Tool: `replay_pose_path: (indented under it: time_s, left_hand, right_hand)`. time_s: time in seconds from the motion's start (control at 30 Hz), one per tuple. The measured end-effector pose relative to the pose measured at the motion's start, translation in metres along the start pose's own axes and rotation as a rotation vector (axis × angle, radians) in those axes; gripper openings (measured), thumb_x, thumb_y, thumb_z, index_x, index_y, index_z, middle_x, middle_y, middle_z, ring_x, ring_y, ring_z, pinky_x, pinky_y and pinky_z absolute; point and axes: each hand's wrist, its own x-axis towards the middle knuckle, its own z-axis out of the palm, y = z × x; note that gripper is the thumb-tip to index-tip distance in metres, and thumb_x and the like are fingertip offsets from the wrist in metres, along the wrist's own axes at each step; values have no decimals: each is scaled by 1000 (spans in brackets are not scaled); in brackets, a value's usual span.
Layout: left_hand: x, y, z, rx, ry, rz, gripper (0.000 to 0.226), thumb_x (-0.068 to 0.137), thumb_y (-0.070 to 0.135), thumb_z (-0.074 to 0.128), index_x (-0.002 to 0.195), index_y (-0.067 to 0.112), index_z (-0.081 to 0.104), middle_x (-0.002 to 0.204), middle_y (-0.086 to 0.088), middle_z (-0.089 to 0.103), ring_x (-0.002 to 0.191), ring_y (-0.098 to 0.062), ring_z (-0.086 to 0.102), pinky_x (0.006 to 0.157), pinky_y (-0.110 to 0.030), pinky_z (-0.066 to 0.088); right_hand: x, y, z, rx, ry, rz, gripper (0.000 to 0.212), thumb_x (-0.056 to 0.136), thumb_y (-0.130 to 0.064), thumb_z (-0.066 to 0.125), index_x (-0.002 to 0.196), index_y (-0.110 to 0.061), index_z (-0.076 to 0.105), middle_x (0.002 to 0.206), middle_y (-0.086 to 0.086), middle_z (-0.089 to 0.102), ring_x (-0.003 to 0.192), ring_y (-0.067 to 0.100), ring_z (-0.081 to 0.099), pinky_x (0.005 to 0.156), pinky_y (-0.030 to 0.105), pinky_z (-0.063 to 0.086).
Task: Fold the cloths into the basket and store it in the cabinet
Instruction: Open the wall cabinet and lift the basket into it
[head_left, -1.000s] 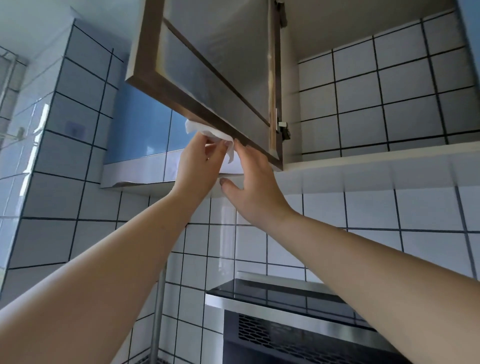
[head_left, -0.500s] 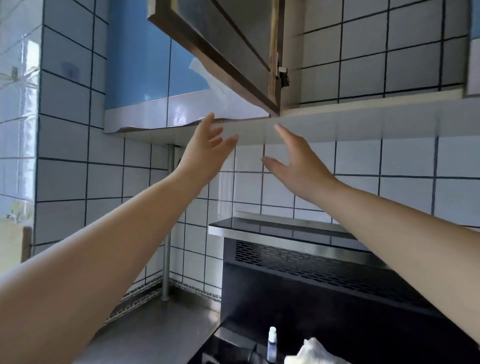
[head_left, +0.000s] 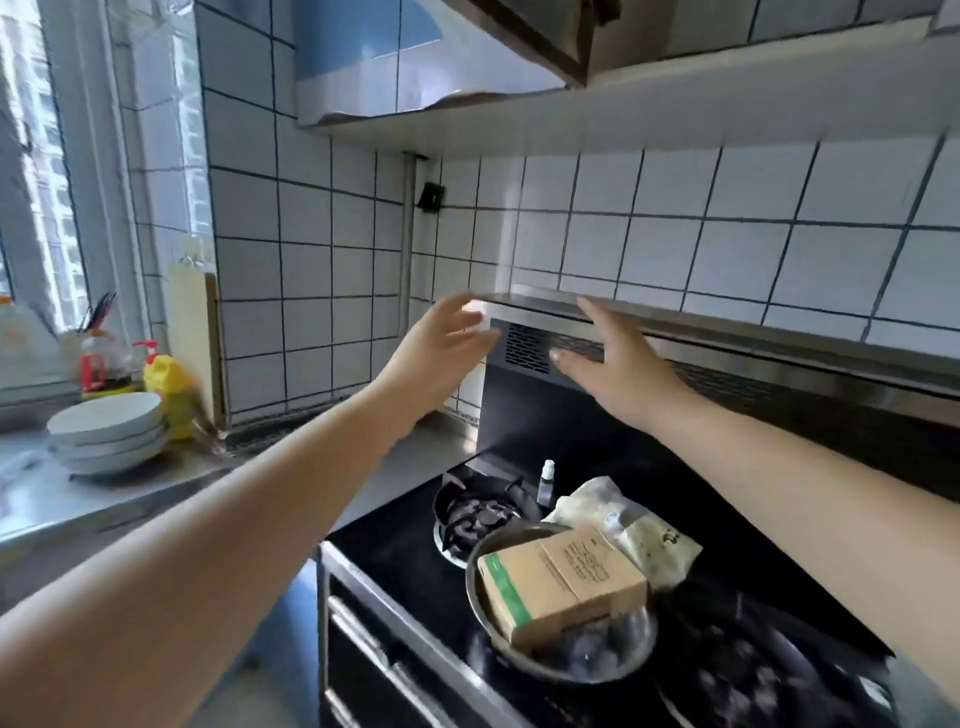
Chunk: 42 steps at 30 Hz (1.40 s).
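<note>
My left hand (head_left: 436, 348) and my right hand (head_left: 618, 358) are both held out in the air in front of the range hood (head_left: 727, 358), fingers loosely spread and holding nothing. The wall cabinet (head_left: 540, 47) shows only at the top edge, its door's lower corner hanging open above the tiled shelf underside. No cloth and no basket are visible in this view.
A black stove (head_left: 415, 545) lies below with a burner (head_left: 475, 514), a small bottle (head_left: 545, 480), a metal bowl (head_left: 571, 670) holding a cardboard box (head_left: 561, 587), and a plastic bag (head_left: 639, 525). Stacked white bowls (head_left: 106, 439) and bottles stand on the left counter by the window.
Both hands let go of the white cloth at the cabinet door and dropped down to hood height. The view swung down from the cabinet to the stove and counter.
</note>
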Motion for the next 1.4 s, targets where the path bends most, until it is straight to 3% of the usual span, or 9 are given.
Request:
replay_pose_path:
  time_s: [0.13, 0.23, 0.37, 0.67, 1.0, 1.07, 1.2, 1.33, 1.4]
  left_hand:
    - [-84, -14, 10, -37, 65, -163, 54, 91, 25, 59, 141, 24, 38, 133, 7, 54, 107, -3, 56, 68, -10, 44]
    - [-140, -22, 5, -35, 126, -249, 51, 92, 20, 59, 139, 20, 40, 127, 5, 55, 94, 2, 57, 60, -3, 44]
    - [-224, -31, -21, -14, 232, -363, 49, 92, 24, 58, 138, 22, 41, 126, 5, 57, 97, -2, 57, 74, -12, 44]
    - [-388, -44, -102, 3, 548, -542, 45, 94, 20, 55, 137, 17, 41, 119, 4, 56, 97, -2, 56, 84, -20, 45]
    - [-637, 0, -252, 193, 934, -762, 50, 94, 32, 54, 139, 21, 37, 127, 5, 52, 116, -13, 52, 101, -35, 43]
    - [-673, 9, -280, 187, 1027, -784, 44, 93, 28, 55, 135, 22, 42, 127, 2, 55, 114, -15, 54, 94, -33, 44]
    - [-762, 36, -342, 158, 1280, -753, 41, 90, 11, 60, 129, 13, 46, 119, -11, 59, 84, -6, 56, 72, -22, 42]
    - [-832, 64, -385, 225, 1438, -787, 42, 81, 29, 65, 120, 26, 49, 110, 8, 62, 101, -13, 59, 91, -37, 41]
    - [-855, 73, -400, 223, 1514, -775, 41, 88, 20, 63, 126, 20, 47, 109, 9, 60, 108, -14, 56, 99, -37, 39]
  right_hand:
    - [-65, -4, 19, 76, -176, 6, 69, 91, -30, 58, 149, -16, 22, 152, 6, 26, 140, 17, 23, 109, 23, 18]
    - [-105, -14, 38, 115, -275, 6, 68, 91, -33, 57, 148, -19, 23, 151, 6, 27, 139, 17, 24, 102, 19, 17]
    - [-158, -36, 74, 179, -398, -9, 65, 91, -35, 56, 147, -21, 26, 151, 4, 27, 139, 16, 26, 100, 18, 16]
    - [-259, -108, 166, 310, -697, -57, 66, 89, -35, 59, 145, -18, 30, 151, 4, 31, 139, 14, 27, 113, 27, 21]
    - [-384, -320, 261, 439, -1075, -313, 65, 92, -37, 53, 148, -23, 22, 153, 1, 26, 139, 17, 28, 110, 31, 25]
    - [-403, -353, 274, 446, -1086, -344, 66, 92, -38, 54, 147, -23, 22, 153, 0, 26, 139, 17, 27, 111, 32, 25]
    - [-455, -442, 310, 477, -1167, -464, 65, 91, -40, 55, 146, -25, 25, 152, -1, 29, 137, 16, 30, 110, 33, 28]
    - [-500, -523, 338, 537, -1285, -555, 64, 91, -38, 55, 146, -25, 26, 151, 0, 31, 136, 15, 31, 111, 33, 30]
    - [-515, -555, 350, 565, -1338, -569, 64, 91, -37, 56, 146, -25, 26, 150, 1, 33, 136, 15, 33, 108, 29, 30]
